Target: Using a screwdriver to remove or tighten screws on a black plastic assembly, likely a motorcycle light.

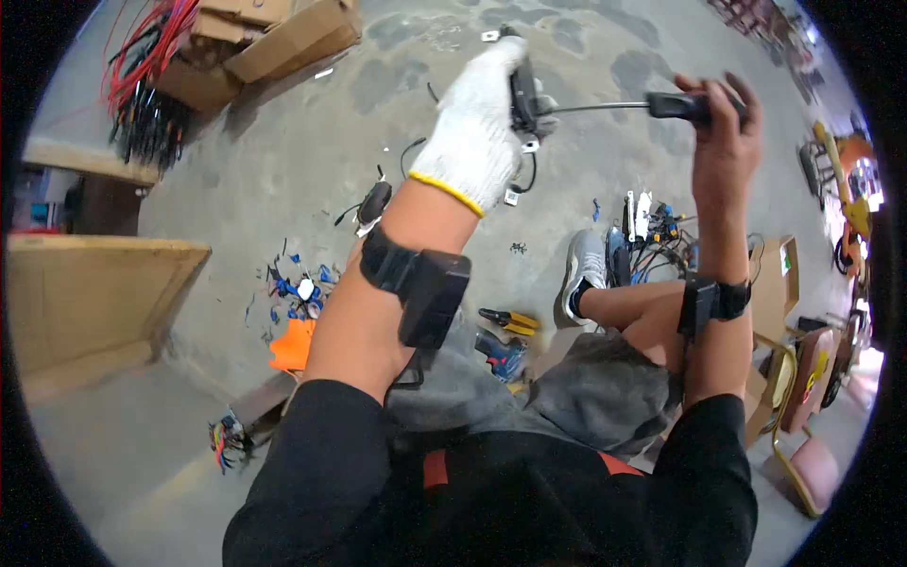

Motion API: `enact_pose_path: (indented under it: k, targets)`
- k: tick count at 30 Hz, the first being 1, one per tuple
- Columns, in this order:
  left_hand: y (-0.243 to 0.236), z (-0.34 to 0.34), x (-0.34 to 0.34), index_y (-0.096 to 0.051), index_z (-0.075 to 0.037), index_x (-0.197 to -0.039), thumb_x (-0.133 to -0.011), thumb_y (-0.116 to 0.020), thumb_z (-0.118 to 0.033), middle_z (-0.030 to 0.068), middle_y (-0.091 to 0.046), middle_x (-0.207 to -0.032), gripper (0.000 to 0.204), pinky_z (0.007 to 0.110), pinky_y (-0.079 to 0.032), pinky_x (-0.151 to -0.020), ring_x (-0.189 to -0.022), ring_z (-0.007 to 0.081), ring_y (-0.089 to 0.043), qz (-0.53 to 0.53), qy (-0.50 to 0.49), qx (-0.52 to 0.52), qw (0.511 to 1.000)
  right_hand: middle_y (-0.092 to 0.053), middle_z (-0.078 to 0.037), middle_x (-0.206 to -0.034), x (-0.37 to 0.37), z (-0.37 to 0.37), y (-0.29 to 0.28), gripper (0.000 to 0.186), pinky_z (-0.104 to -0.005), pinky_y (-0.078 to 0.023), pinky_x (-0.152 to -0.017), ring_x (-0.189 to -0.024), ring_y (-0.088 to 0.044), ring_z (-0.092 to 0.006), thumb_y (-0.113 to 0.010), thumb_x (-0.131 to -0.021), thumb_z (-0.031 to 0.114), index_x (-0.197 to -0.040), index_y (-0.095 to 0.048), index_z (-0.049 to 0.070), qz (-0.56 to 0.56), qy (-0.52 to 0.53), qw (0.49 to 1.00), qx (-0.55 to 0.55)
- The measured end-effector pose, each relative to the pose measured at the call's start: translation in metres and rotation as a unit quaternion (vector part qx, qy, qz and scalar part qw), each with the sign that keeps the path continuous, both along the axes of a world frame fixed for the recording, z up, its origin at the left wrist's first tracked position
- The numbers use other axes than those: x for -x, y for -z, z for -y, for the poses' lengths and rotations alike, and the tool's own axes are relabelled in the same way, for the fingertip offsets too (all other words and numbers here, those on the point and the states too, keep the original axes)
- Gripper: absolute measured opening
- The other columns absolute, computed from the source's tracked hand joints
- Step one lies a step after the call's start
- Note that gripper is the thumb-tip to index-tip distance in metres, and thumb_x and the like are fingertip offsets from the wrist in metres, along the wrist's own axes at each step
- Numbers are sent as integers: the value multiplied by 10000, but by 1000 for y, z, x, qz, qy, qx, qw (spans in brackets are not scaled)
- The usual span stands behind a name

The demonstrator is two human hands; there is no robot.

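My left hand (480,118), in a white knit glove with a yellow cuff, is closed around a black box-shaped device (522,97) with small white tabs at its ends. A thin black cable (531,178) curls below the device. My right hand (726,123) is bare and grips the black handle of a screwdriver (666,106). Its metal shaft runs level to the left, and the tip meets the device's right side by my gloved fingers. The exact contact point is hidden.
Yellow-handled pliers (510,321) and a blue power drill (501,355) lie before my lap. Blue and white scraps (304,291) litter the floor at left, near a wooden panel (94,302). Cables and tools (642,236) lie beside my shoe (586,269). Cardboard boxes (293,42) stand far left.
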State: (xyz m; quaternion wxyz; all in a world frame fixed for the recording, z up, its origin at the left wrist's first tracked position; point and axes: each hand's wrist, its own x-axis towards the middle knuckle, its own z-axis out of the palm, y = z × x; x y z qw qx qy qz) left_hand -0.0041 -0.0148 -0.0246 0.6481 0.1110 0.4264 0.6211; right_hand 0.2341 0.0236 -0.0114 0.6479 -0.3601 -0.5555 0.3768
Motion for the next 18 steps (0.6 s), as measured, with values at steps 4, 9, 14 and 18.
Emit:
enact_pose_path:
  k: [4, 9, 14, 18]
  targets:
    - [11, -9, 5, -551, -41, -993, -944, -601, -297, 161, -614, -829, 265, 425, -552, -532, -611, 266, -621, 39, -4, -10, 999, -632, -190, -1047, -22, -8, -5, 407, -397, -548, -925, -1054, -662, -374, -591, -910, 33, -1261, -407, -60, -91, 5, 996, -12]
    - [7, -5, 17, -545, -57, -985, -951, -584, -297, 133, -609, -795, 245, 408, -555, -535, -596, 256, -627, 69, -18, -11, 997, -588, -121, -1027, -32, -30, 44, 255, -363, -571, -720, -887, -674, -270, -570, -907, 46, -1149, -543, -30, 2, 56, 989, 137]
    - [6, -1, 7, -553, -71, -980, -935, -599, -329, 99, -595, -741, 266, 403, -555, -539, -583, 244, -627, 88, -23, 20, 996, -673, -86, -890, -14, -33, 112, 285, -288, -493, -503, -639, -668, -180, -655, -912, 249, -1089, -639, 26, 204, 33, 929, 308]
    - [3, 0, 3, -555, -107, -1018, -924, -615, -331, 90, -594, -745, 251, 389, -549, -521, -564, 232, -613, 102, -7, 48, 994, -657, -83, -705, 8, -36, 178, 384, -323, -516, -482, -555, -646, -174, -668, -893, 370, -963, -671, -8, 420, -61, 834, 353]
